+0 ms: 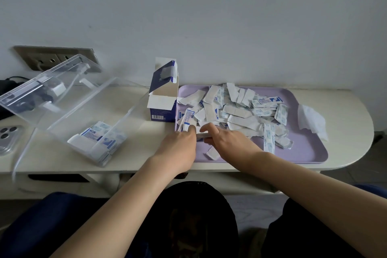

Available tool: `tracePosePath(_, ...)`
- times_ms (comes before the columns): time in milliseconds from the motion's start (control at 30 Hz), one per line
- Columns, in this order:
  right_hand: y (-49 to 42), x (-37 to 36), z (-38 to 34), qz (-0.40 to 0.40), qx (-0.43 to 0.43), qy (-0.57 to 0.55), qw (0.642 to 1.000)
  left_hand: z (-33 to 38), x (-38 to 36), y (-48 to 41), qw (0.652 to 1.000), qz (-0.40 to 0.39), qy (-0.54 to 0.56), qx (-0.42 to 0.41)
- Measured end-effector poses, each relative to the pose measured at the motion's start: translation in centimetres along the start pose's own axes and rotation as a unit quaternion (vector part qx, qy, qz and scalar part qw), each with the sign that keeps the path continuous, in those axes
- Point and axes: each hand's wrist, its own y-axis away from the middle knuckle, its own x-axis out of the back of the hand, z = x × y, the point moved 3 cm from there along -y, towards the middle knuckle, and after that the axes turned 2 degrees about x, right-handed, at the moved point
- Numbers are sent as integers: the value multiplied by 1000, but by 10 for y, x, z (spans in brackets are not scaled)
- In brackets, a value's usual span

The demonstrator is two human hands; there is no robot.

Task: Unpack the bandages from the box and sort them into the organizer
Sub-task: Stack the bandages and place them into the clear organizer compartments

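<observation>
Lavender tray on the tabletop carries a loose heap of wrapped bandages. Left hand, at the tray's near-left corner, has its grip closed on an upright bundle. Right hand beside it pinches a thin stack. Opened box stands against the tray's left edge, between tray and clear organizer, which holds a few sorted strips. Tissue lies right of the heap; phone far left.

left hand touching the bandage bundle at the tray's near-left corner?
Touching. The head view shows the left hand with fingers curled round the bandage bundle, lifted over the near-left corner of the tray.
</observation>
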Motion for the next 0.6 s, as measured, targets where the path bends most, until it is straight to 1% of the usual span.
tracePosePath(100,3,3,-4,-29,2,-32,999,-3,2,3,1000,6,-10,-10)
tracePosePath(233,3,4,-7,-26,-2,-53,998,-6,8,9,999,12,-25,-22)
tracePosePath(333,-2,3,-9,-28,8,-40,999,-8,11,12,999,19,-40,-21)
tracePosePath(433,-10,6,-14,4,4,-31,999,-16,18,14,995,64,-71,-24)
tracePosePath(533,-17,17,-26,35,-7,-75,997,-27,33,18,989,123,-75,-29)
tracePosePath(600,-22,34,-36,69,-10,-117,991,-35,46,23,983,170,-64,-30)
